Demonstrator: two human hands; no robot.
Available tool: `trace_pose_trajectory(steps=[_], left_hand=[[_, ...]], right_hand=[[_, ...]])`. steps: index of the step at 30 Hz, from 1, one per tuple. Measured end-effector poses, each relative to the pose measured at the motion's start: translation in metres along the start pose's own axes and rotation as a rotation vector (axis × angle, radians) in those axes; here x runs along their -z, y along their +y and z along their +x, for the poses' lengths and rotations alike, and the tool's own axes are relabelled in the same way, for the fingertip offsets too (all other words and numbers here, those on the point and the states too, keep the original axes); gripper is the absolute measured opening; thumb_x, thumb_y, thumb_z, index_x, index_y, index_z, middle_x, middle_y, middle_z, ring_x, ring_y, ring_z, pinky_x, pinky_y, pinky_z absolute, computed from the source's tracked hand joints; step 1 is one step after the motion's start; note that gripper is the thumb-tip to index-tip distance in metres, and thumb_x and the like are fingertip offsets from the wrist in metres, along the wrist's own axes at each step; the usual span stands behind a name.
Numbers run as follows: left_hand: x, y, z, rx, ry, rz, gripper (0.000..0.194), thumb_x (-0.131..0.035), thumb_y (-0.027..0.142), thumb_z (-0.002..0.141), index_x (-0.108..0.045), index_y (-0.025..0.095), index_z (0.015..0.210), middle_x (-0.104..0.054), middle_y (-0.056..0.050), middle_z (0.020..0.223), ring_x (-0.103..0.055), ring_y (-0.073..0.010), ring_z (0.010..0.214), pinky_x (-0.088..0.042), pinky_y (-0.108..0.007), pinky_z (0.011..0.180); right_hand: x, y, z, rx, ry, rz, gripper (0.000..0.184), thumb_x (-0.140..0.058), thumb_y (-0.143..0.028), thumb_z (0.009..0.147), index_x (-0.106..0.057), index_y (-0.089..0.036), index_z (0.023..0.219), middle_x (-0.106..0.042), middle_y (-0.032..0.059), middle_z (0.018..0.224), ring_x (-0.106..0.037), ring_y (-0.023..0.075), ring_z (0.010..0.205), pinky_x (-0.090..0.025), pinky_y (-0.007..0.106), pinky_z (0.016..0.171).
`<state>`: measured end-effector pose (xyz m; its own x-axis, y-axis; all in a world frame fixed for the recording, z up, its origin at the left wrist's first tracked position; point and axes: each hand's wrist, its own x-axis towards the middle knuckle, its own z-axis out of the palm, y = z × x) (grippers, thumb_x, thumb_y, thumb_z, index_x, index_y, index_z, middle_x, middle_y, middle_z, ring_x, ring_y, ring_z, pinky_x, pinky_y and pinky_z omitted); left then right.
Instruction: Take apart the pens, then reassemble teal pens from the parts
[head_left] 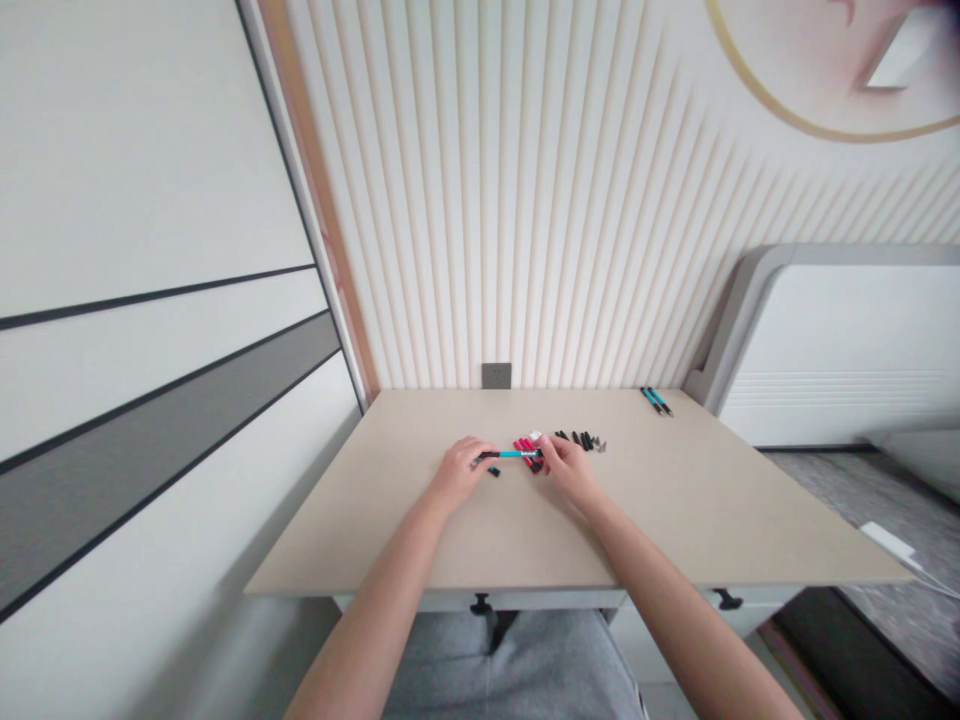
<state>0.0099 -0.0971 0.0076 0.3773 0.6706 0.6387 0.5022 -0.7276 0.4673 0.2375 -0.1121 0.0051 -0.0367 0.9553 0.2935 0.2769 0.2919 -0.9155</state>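
A blue and black pen (510, 454) is held level above the desk, one end in each hand. My left hand (459, 468) is closed on its black end. My right hand (564, 466) pinches the other end, which the fingers partly hide. Just under the pen, by my left fingers, lies a small dark piece (493, 471). Several red pen barrels (523, 445) lie behind and below the pen near my right hand, next to a small white item (535, 435). Right of them is a row of black pen parts (576, 438) with small metallic tips (600, 445).
Two blue and black pens (657, 401) lie together at the desk's back right. The pale desk (360, 540) meets a ribbed wall with a grey socket (496, 376). A white cabinet (187, 420) stands at the left, a bed headboard (840, 340) at the right.
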Motion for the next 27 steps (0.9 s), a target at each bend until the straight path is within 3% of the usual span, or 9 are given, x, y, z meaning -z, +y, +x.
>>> trace_pose_trajectory(steps=[2,4,7,11,15,17,20,23,27], left_hand=[[0.0016,0.0006,0.0004,0.020,0.017,0.007,0.010,-0.062,0.026,0.088,-0.068,0.021,0.094,-0.069,-0.004,0.087,-0.063,-0.0172,0.083,-0.050,-0.030,0.077],[0.0033,0.0012,0.0006,0.032,0.036,0.013,0.010,-0.062,0.025,0.088,-0.068,0.021,0.094,-0.068,-0.004,0.087,-0.063,-0.0174,0.083,-0.051,-0.030,0.077],[0.0044,0.0025,0.0006,0.023,0.038,0.020,0.009,-0.062,0.024,0.087,-0.068,0.021,0.093,-0.068,-0.004,0.086,-0.063,-0.0172,0.083,-0.051,-0.029,0.076],[0.0038,0.0032,0.0007,-0.008,0.012,0.024,0.007,-0.063,0.023,0.087,-0.068,0.020,0.091,-0.068,-0.003,0.085,-0.062,-0.0169,0.082,-0.050,-0.029,0.076],[0.0032,0.0010,0.0003,0.011,0.040,0.035,0.008,-0.062,0.023,0.087,-0.067,0.020,0.093,-0.068,-0.004,0.087,-0.062,-0.0171,0.083,-0.050,-0.029,0.076],[0.0028,-0.0002,-0.0001,0.017,0.053,0.046,0.008,-0.062,0.024,0.088,-0.067,0.020,0.093,-0.067,-0.004,0.086,-0.062,-0.0171,0.083,-0.050,-0.029,0.075],[0.0022,-0.0006,-0.0003,0.003,0.043,0.056,0.007,-0.063,0.024,0.087,-0.067,0.020,0.092,-0.067,-0.003,0.084,-0.062,-0.0172,0.082,-0.050,-0.029,0.076],[0.0018,0.0003,0.0000,-0.025,0.011,0.065,0.007,-0.063,0.024,0.087,-0.067,0.021,0.091,-0.067,-0.003,0.082,-0.061,-0.0175,0.081,-0.050,-0.030,0.077],[0.0028,0.0004,0.0003,-0.015,0.040,0.083,0.006,-0.062,0.023,0.087,-0.066,0.020,0.091,-0.067,-0.004,0.084,-0.062,-0.0178,0.082,-0.050,-0.031,0.077]], right_hand=[[-0.0010,-0.0005,-0.0003,0.091,-0.031,0.085,0.045,-0.058,-0.055,0.082,-0.066,-0.018,0.106,-0.067,0.0050,0.081,-0.056,0.0159,0.065,-0.044,0.027,0.060],[-0.0023,0.0008,-0.0006,0.112,-0.049,0.114,0.046,-0.065,-0.051,0.077,-0.064,-0.020,0.111,-0.068,0.0054,0.089,-0.056,0.0166,0.069,-0.046,0.028,0.063],[-0.0030,0.0041,-0.0008,0.060,-0.060,0.044,0.038,-0.063,-0.053,0.078,-0.069,-0.018,0.089,-0.066,0.0035,0.073,-0.053,0.0157,0.062,-0.042,0.027,0.059],[-0.0025,0.0049,-0.0002,-0.028,-0.102,0.003,0.054,-0.044,-0.060,0.088,-0.065,-0.016,0.064,-0.054,0.0014,0.051,-0.046,0.0134,0.049,-0.036,0.026,0.050],[-0.0021,0.0021,0.0003,0.093,-0.059,0.081,0.042,-0.056,-0.054,0.084,-0.067,-0.018,0.100,-0.066,0.0043,0.079,-0.055,0.0155,0.063,-0.043,0.028,0.060],[-0.0017,0.0014,-0.0002,0.128,-0.044,0.081,0.042,-0.063,-0.052,0.080,-0.066,-0.019,0.106,-0.068,0.0048,0.087,-0.056,0.0159,0.067,-0.045,0.028,0.063],[-0.0017,0.0020,-0.0011,0.071,-0.047,0.016,0.039,-0.058,-0.055,0.082,-0.069,-0.018,0.086,-0.065,0.0030,0.069,-0.051,0.0145,0.058,-0.041,0.026,0.057],[-0.0027,0.0023,-0.0008,-0.045,-0.053,-0.014,0.055,-0.045,-0.063,0.087,-0.065,-0.018,0.063,-0.054,0.0011,0.049,-0.044,0.0126,0.047,-0.034,0.025,0.048],[-0.0030,-0.0030,0.0006,-0.038,-0.071,0.125,0.064,-0.035,-0.068,0.088,-0.066,-0.017,0.067,-0.058,0.0045,0.057,-0.047,0.0140,0.050,-0.039,0.027,0.050]])
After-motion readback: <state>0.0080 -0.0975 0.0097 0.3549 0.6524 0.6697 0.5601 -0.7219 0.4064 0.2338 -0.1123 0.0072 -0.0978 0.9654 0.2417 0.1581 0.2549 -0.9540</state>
